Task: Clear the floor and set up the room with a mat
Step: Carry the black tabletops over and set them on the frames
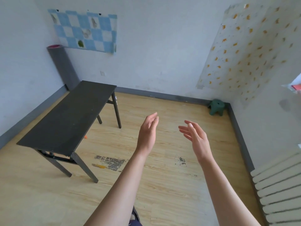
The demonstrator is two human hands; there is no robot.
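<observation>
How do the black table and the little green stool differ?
The black table is long, flat-topped and on thin legs; the green stool is squat and rounded. The table stands along the left wall; the stool sits in the far right corner. Both rest upright on the wooden floor, with nothing on top.

Black table (65, 118) on wooden floor (162, 176) (pale walls (154, 54)).

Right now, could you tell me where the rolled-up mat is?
The rolled-up mat leans upright in the far left corner in the head view, behind the black folding table and below the blue checkered wall cloth.
</observation>
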